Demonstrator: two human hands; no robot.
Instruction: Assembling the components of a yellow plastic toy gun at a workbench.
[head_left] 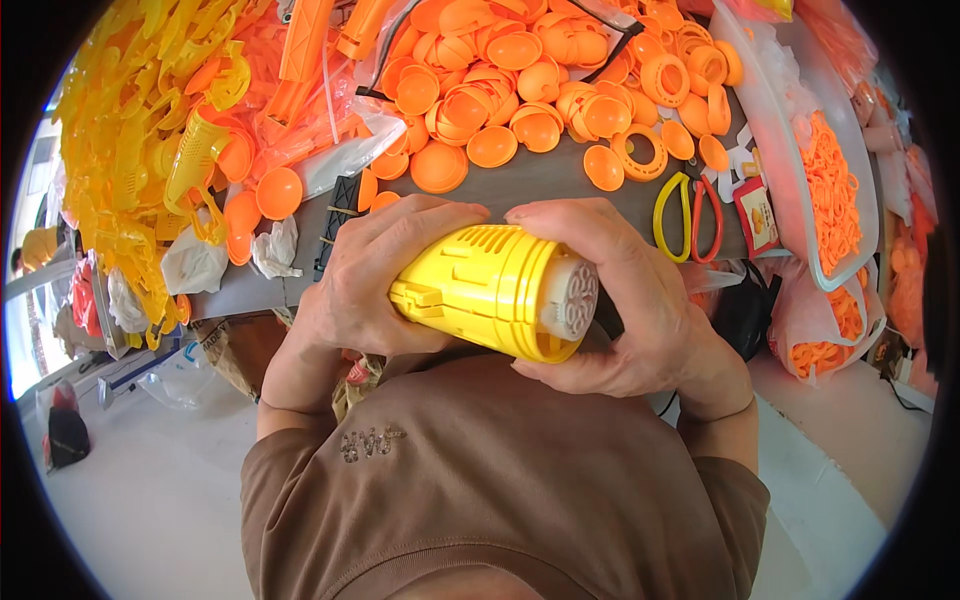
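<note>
Between my hands, just above my lap, is a yellow ribbed plastic housing (470,283), roughly cylindrical and lying tilted on its side. A whitish translucent insert (573,298) with a patterned round face shows in its open right end. My left hand (372,275) is wrapped round the left end, hiding that part. My right hand (630,300) grips the rim at the right end, thumb above and fingers below. Past the hands, orange plastic half-shells (493,147) lie heaped on the dark table (555,185).
Yellow plastic parts (130,130) pile up at the far left. Scissors (688,220) with yellow and red handles lie right of my hands, beside a small red-and-white card (757,215). A translucent bin (805,150) holds orange loops (832,195). A bag of orange pieces (825,335) hangs below it.
</note>
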